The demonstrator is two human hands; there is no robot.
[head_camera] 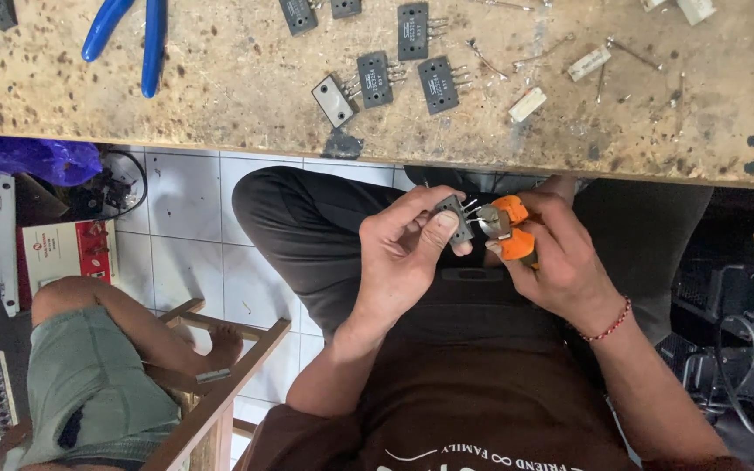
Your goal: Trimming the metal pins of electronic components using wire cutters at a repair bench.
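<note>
L hand (407, 253): fingers curled in, thumb and forefinger pinching a small flat grey transistor (455, 218) by its body, metal legs pointing toward the R side. Thumb lies across the face of the part. Wrist bent, forearm coming up from lower centre, elbow low by the lap.

R hand (560, 253): closed round orange-handled cutters (510, 228), fingers wrapped over the grips. Steel nose of the tool meets the part's legs; can't tell if the blades are fully shut on them. Red bead bracelet (611, 324) on that wrist. R forearm runs off to lower right.

Both hands close together, held over the lap, just below the bench edge, w/ part and tool touching between them. Person sits in dark trousers and brown shirt.

Bench (220, 78) above: worn, speckled wood top. On it, well apart from the hands: several more grey transistors (438, 85) of the same kind, one lying pale side up (334, 99), blue-handled pliers (128, 39) at left, a few white block resistors (527, 104), loose wire offcuts.

Left of the sitter: white tiled floor (185, 201), wooden chair (220, 384) w/ another person's bare leg (133, 327) and green shorts on it. Blue plastic bag (32, 160) under the bench at far left. Equipment w/ cables at far right.
</note>
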